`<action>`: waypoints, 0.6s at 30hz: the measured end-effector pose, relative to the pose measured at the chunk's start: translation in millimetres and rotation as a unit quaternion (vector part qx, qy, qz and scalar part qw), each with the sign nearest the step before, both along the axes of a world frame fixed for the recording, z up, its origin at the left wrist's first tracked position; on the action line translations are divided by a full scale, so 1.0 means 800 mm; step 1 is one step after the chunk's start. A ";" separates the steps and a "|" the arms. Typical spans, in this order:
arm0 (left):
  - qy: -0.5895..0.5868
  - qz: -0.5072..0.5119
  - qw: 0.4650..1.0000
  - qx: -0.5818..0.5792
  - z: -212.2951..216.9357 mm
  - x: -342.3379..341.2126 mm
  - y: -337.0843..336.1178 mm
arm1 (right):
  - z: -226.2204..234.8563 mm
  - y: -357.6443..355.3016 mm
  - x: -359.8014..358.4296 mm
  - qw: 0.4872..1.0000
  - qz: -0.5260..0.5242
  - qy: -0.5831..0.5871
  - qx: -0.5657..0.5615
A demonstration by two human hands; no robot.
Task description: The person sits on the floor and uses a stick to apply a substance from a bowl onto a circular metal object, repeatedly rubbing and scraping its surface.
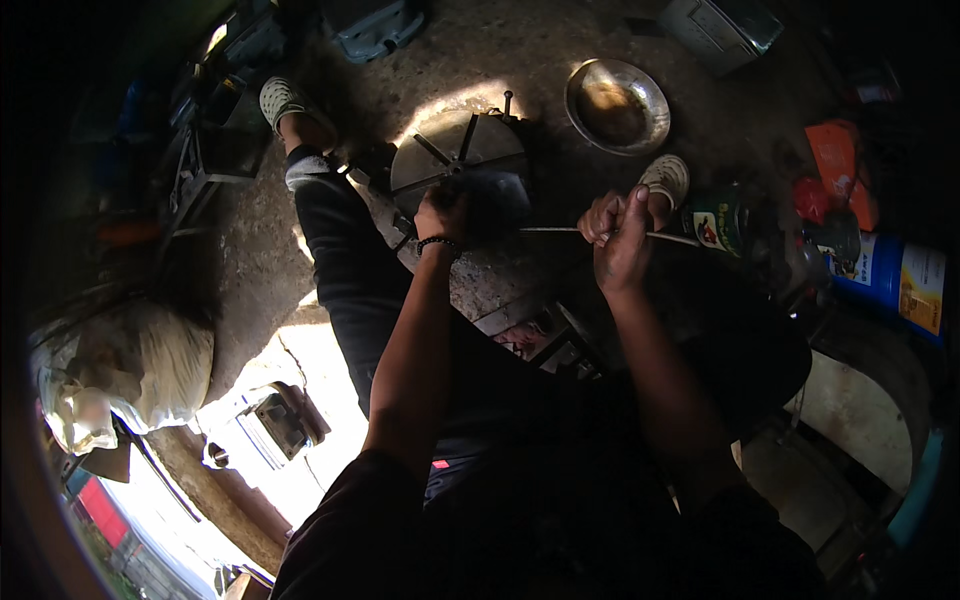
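My right hand (620, 240) is closed around a thin metal rod (552, 229), thumb pointing up. The rod runs roughly level, from a dark shape on the left to beside a green can (718, 222) on the right. My left hand (442, 214), a beaded bracelet at its wrist, curls at the near edge of a round slotted metal table (425, 168). Its fingers are bent against a dark object (498, 192) in deep shadow, whose kind I cannot make out. What those fingers grip is hidden.
A shallow metal bowl (652, 112) with brownish contents sits on the floor (490, 50) beyond my right foot. Blue containers (905, 285) and an orange object (838, 165) stand at right. A pale bag (165, 370) and a sunlit metal device (275, 425) are at left.
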State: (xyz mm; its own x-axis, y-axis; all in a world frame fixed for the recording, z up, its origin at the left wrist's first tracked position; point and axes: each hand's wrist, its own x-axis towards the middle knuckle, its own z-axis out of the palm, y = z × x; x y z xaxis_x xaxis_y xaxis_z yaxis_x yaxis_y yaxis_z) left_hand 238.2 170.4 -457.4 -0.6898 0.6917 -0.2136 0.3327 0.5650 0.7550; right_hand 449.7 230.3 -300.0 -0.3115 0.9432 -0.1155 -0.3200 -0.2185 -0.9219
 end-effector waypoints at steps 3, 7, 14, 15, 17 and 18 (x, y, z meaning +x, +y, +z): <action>0.061 -0.068 0.984 -0.154 -0.021 -0.006 -0.009 | -0.003 -0.001 -0.016 1.000 0.017 0.017 0.009; 0.080 -0.003 0.996 -0.028 -0.028 0.001 -0.019 | -0.010 -0.005 -0.048 0.998 0.026 0.033 0.045; 0.132 0.001 0.991 -0.026 -0.003 0.006 -0.006 | -0.061 -0.003 -0.103 0.992 0.046 -0.045 0.106; 0.125 0.012 0.992 -0.014 -0.007 0.004 -0.006 | -0.068 -0.003 -0.108 0.994 0.044 -0.026 0.094; 0.115 0.037 0.992 0.032 -0.020 0.001 -0.009 | -0.073 -0.006 -0.113 0.995 0.040 -0.006 0.086; 0.111 0.048 0.991 0.055 -0.026 -0.001 -0.010 | -0.076 -0.008 -0.116 0.994 0.045 -0.010 0.103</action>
State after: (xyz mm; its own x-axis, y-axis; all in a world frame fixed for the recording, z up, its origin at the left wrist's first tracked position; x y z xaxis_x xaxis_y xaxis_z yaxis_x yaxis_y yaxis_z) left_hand 237.6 162.8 -478.4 -0.7757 0.6307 0.0238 0.4457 0.5207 0.7282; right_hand 357.1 224.1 -360.7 -0.3949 0.9160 0.0703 -0.2882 -0.0509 -0.9562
